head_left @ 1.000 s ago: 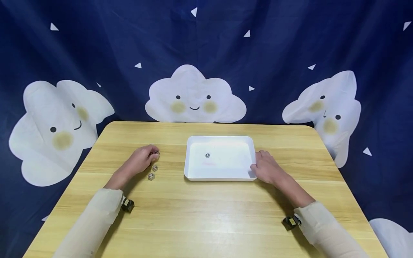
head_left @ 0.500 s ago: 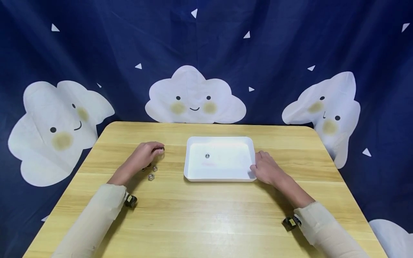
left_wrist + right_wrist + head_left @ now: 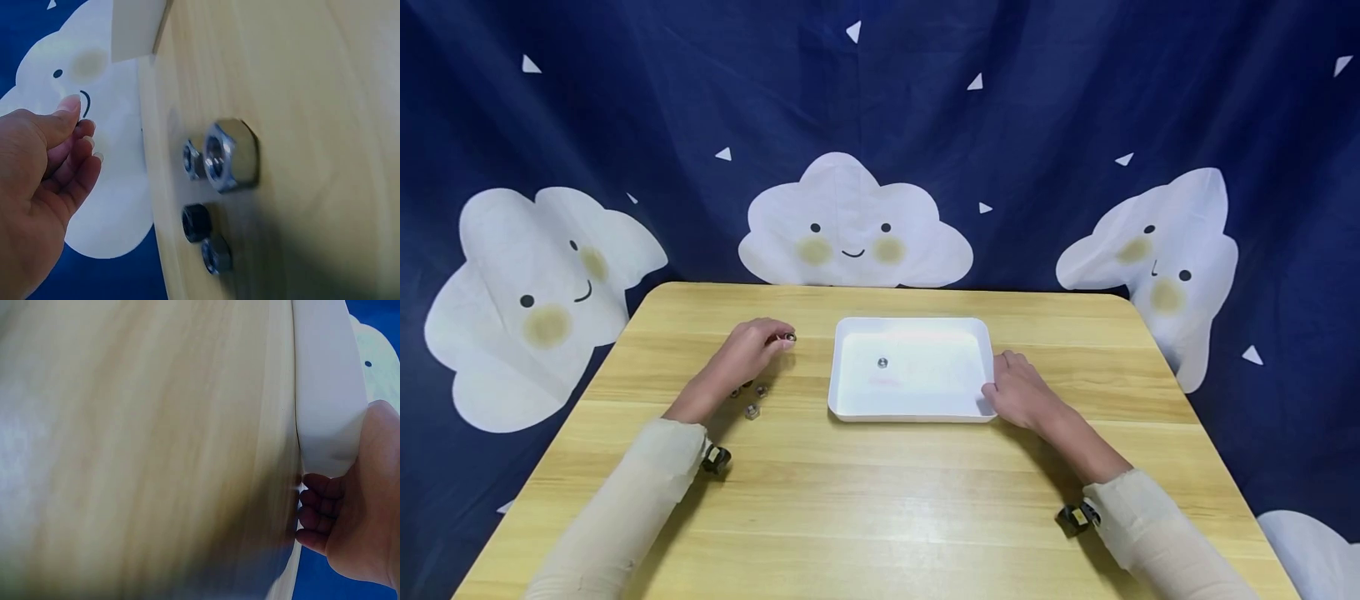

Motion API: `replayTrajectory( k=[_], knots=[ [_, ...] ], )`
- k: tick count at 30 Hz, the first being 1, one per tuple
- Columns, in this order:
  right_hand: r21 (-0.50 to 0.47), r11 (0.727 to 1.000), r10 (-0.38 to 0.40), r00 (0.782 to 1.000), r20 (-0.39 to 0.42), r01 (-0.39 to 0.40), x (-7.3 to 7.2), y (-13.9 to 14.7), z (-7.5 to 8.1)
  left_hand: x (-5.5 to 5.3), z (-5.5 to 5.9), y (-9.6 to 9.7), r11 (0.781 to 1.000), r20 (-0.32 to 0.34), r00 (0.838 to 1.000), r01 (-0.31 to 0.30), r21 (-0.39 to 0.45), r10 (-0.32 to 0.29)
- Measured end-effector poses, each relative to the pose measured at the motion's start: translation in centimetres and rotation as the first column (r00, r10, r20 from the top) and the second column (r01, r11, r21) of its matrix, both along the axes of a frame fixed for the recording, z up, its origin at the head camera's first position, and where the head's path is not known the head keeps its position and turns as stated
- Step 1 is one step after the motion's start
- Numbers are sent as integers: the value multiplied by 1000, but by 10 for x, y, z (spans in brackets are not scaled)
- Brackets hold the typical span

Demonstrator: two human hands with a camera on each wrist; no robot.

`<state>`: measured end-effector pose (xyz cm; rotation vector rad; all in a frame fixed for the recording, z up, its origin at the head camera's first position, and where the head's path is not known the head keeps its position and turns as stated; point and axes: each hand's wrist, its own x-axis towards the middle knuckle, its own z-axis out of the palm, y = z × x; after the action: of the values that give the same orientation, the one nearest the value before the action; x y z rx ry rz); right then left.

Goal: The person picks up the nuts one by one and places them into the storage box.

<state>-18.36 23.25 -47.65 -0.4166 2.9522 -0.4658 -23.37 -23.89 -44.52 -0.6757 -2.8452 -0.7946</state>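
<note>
My left hand (image 3: 748, 350) pinches a small metal nut (image 3: 790, 337) between thumb and fingertips, raised over the table to the left of the white tray. The left wrist view hides most of that nut behind the thumb. Below and behind this hand lie several hex nuts: a large silver nut (image 3: 236, 156), a smaller silver nut (image 3: 192, 160), a black nut (image 3: 197, 223) and a dark grey nut (image 3: 217, 255). A single nut (image 3: 882, 362) lies inside the tray (image 3: 910, 417). With thumb over the rim and fingers outside, my right hand (image 3: 1021, 392) grips the tray's right side.
The light wooden table (image 3: 880, 508) ends in a rounded far edge. Behind it hangs a dark blue curtain (image 3: 1030, 125) with white clouds. The tray's low walls stand between the two hands.
My left hand has moved right and away from the body with the pinched nut, uncovering other nuts behind it. The right hand and the tray have stayed in place.
</note>
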Motion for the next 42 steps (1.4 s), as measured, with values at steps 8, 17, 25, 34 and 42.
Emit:
replayTrajectory(
  k=[8,17,25,34,42],
  knots=[
    [-7,1000,-7,1000,10,8,0,0,-2,-4,8,18,1000,2,1000,9,3,-9],
    [-3,1000,-5,1000,5,5,0,0,-1,-8,14,40,998,-29,998,55,15,-54],
    [-7,1000,-4,1000,-11,4,0,1,-1,-12,17,60,997,-15,997,82,10,-82],
    [2,1000,-3,1000,-16,3,0,3,-1,-13,17,77,995,-5,996,94,27,-94],
    [-1,1000,-5,1000,-9,5,-1,3,-4,-14,15,91,993,-9,993,118,22,-118]
  ],
)
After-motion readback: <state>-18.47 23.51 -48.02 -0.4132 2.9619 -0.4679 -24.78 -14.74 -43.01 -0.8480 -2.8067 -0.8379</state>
